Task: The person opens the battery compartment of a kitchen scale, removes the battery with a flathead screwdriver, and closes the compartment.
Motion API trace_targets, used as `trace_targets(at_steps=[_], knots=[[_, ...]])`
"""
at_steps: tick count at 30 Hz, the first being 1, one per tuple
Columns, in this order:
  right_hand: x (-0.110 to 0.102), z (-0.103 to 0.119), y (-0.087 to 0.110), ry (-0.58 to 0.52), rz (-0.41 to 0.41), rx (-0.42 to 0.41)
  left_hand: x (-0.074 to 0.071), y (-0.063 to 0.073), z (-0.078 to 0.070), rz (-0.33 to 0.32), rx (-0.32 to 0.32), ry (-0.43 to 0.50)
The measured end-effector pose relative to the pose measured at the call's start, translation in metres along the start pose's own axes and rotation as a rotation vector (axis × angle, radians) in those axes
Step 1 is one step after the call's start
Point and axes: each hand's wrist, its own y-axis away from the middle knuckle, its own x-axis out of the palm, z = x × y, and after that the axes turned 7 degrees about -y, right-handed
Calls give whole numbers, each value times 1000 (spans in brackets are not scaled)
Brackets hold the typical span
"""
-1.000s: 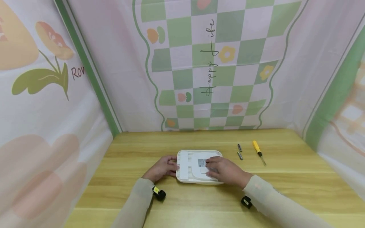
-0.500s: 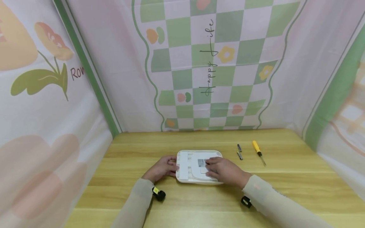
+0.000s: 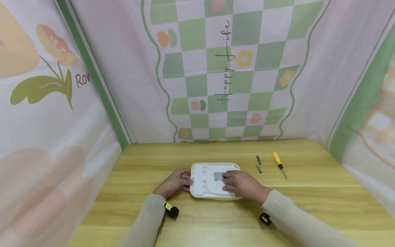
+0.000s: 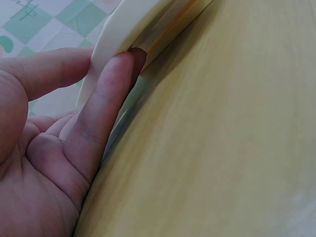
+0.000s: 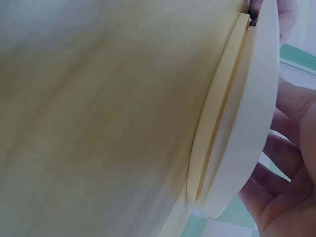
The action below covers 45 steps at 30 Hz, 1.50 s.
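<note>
A flat white plastic device point(image 3: 198, 180) with rounded corners lies between both hands in the head view. A raised panel with a grey label point(image 3: 217, 176) faces up. My left hand point(image 3: 173, 182) pinches its left edge; in the left wrist view one finger point(image 4: 111, 91) reaches under the rim of the white device point(image 4: 116, 42). My right hand point(image 3: 248, 187) rests on the panel from the right, fingers extended over it and partly covering the label. From the right wrist view, a thinner cream layer point(image 5: 210, 128) shows beneath the white side wall point(image 5: 254, 108).
Right of the device lie two small batteries, a farther one point(image 3: 258, 160) and a nearer one point(image 3: 259, 168). Beyond them is a screwdriver point(image 3: 277, 159) with a yellow handle, its shaft pointing toward the person. Printed fabric point(image 3: 197, 85) hangs behind the wooden table point(image 3: 148, 156) and at both sides.
</note>
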Motion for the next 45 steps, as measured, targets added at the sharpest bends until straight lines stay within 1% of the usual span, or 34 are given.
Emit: trace_targets(at_steps=[3, 7, 11, 16, 22, 23, 26, 30, 35, 38, 40, 45], knots=[[-1, 0, 1, -48, 3, 64, 3, 0, 0, 5, 8, 0], [-3, 1, 3, -128, -15, 153, 7, -1, 0, 15, 15, -8], [-4, 1, 6, -164, -41, 210, 10, -2, 0, 17, 10, -6], [-5, 0, 9, -176, -50, 237, 13, -3, 1, 6, 3, -10], [-11, 2, 8, -180, -43, 222, 16, -1, 0, 4, 14, -17], [-11, 2, 8, -187, -45, 223, 17, -1, 0, 4, 15, -15], [-11, 0, 11, -253, -60, 249, 17, -1, 2, 7, 19, -12], [-11, -8, 18, -336, -120, 281, 16, 0, 1, 14, 14, -9], [-17, -14, 28, -364, -221, 290, 11, 2, -1, 9, 7, -20], [-21, -16, 30, -381, -243, 329, 8, 3, -1, -1, -7, -33], [-22, -17, 30, -394, -240, 358, 7, 4, -1, -7, -20, -51], [-23, -20, 32, -478, -238, 444, 7, 4, -4, -8, -46, -88]])
